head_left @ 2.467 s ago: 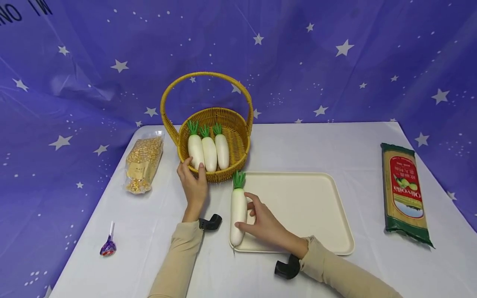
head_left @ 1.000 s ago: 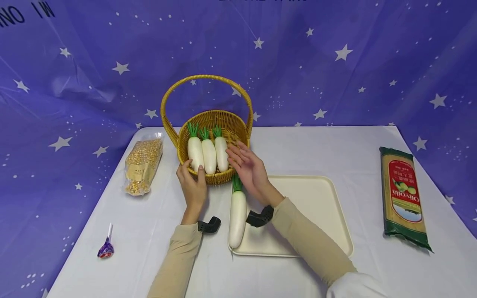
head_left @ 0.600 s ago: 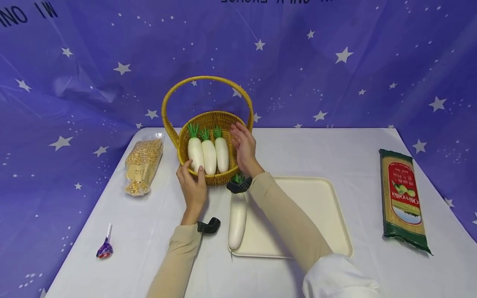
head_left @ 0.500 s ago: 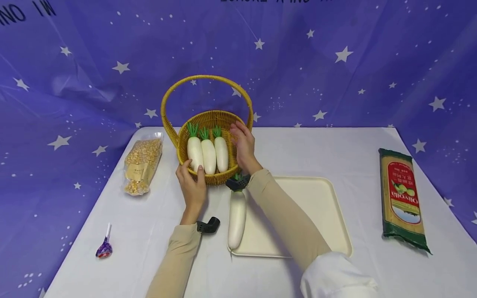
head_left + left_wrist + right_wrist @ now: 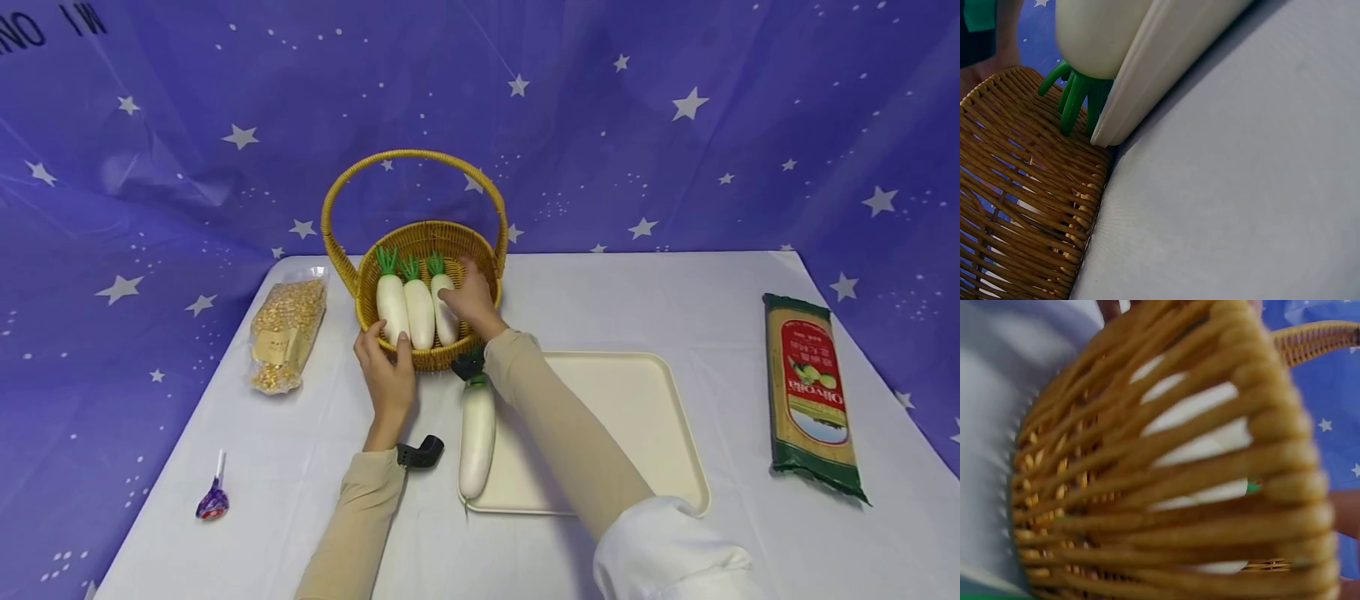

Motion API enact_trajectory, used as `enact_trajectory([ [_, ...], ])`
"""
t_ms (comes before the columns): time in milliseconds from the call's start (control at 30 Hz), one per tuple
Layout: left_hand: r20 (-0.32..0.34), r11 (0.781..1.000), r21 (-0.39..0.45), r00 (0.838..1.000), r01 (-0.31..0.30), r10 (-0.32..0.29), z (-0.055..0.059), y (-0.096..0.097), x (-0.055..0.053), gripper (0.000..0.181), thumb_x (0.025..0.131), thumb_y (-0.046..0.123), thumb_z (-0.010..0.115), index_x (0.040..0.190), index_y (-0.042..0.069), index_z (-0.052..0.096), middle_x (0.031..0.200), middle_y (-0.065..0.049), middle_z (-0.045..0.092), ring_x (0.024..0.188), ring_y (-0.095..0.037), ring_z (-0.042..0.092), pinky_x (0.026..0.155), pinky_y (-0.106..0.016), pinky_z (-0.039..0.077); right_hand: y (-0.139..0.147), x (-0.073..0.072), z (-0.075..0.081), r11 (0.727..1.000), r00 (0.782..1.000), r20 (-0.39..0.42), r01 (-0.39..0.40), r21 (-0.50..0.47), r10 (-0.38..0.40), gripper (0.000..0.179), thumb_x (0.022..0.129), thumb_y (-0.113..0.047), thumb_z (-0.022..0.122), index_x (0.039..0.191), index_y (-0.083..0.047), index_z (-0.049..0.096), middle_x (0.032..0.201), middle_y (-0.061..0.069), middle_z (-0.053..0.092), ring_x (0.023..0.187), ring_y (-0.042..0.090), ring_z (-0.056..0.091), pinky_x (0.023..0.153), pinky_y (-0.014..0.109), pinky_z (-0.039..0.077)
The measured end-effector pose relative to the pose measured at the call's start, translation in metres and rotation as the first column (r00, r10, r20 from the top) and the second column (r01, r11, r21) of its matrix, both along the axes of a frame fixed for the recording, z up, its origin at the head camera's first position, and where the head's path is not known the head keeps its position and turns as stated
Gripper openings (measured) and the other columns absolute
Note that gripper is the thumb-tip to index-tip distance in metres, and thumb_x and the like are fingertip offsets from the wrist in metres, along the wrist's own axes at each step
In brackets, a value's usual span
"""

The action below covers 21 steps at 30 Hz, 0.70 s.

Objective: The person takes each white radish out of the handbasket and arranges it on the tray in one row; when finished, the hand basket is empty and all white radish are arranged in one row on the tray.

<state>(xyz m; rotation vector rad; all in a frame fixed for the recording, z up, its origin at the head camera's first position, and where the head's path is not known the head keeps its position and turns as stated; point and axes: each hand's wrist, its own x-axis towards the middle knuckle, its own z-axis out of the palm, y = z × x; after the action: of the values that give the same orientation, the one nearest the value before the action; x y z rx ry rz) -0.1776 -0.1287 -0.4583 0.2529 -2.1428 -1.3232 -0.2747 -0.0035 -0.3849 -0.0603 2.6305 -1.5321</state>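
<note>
In the head view, three white radishes with green tops lie side by side in a woven basket (image 5: 435,360): a left one (image 5: 392,304), a middle one (image 5: 420,315) and a right one (image 5: 445,321). My left hand (image 5: 390,383) grips the basket's front rim. Reaching inside, my right hand (image 5: 474,300) holds the right radish, thumb across its top; its other fingers are partly hidden. A larger white radish (image 5: 477,442) lies along the left edge of a cream tray (image 5: 637,400). The right wrist view is mostly blurred basket weave (image 5: 1210,462).
A bag of corn kernels (image 5: 288,333) lies left of the basket, with a lollipop (image 5: 213,498) nearer the front. A pasta packet (image 5: 813,392) lies at the far right. The basket's tall handle (image 5: 416,154) arches above it. My right forearm crosses the tray.
My right hand let go of the large radish on the tray, moved up into the basket, then turned and closed on the right radish. My left hand stayed on the rim.
</note>
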Motion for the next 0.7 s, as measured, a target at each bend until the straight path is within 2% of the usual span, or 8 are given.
enact_trajectory([
  [133,0.015,1.000,-0.003,1.000,0.002,-0.002,0.0007,-0.0007,0.0008,0.041,0.090,0.030,0.048,0.126,0.010,0.041,0.133,-0.019,0.031,0.125,-0.033,0.034,0.103,-0.046,0.028,-0.0034,-0.0006,0.0015,0.988,0.997,0.057,-0.053,0.142,0.046,0.085,0.078,-0.016,0.065,0.145,-0.006,0.012,0.137,0.022,0.038,0.126,0.033,0.039,0.096,0.041,0.041],
  [300,0.023,1.000,-0.007,1.000,-0.005,0.005,0.0015,-0.0008,0.0026,0.041,0.090,0.029,0.048,0.125,0.011,0.041,0.133,-0.020,0.031,0.124,-0.034,0.036,0.103,-0.046,0.029,-0.0058,0.0007,0.0015,0.966,0.986,0.150,-0.106,0.235,0.072,0.096,0.074,-0.020,0.071,0.145,-0.006,0.008,0.142,0.028,0.026,0.131,0.038,0.029,0.102,0.045,0.035],
  [400,0.027,1.000,-0.010,1.000,-0.005,0.005,0.0018,-0.0010,0.0032,0.040,0.090,0.030,0.048,0.125,0.011,0.041,0.133,-0.020,0.031,0.124,-0.034,0.036,0.102,-0.047,0.029,-0.0064,0.0011,0.0012,0.961,0.982,0.173,-0.121,0.249,0.079,0.100,0.072,-0.021,0.074,0.145,-0.006,0.007,0.143,0.029,0.024,0.132,0.038,0.027,0.103,0.046,0.034],
  [700,0.028,1.000,-0.003,1.000,0.006,-0.005,0.0009,-0.0015,0.0019,0.041,0.090,0.031,0.047,0.126,0.012,0.040,0.134,-0.020,0.029,0.125,-0.035,0.035,0.101,-0.048,0.029,-0.0047,0.0017,0.0054,0.964,0.968,0.213,-0.176,0.198,0.133,0.098,0.072,-0.015,0.074,0.146,-0.015,0.010,0.142,0.018,0.036,0.136,0.035,0.022,0.107,0.043,0.029],
])
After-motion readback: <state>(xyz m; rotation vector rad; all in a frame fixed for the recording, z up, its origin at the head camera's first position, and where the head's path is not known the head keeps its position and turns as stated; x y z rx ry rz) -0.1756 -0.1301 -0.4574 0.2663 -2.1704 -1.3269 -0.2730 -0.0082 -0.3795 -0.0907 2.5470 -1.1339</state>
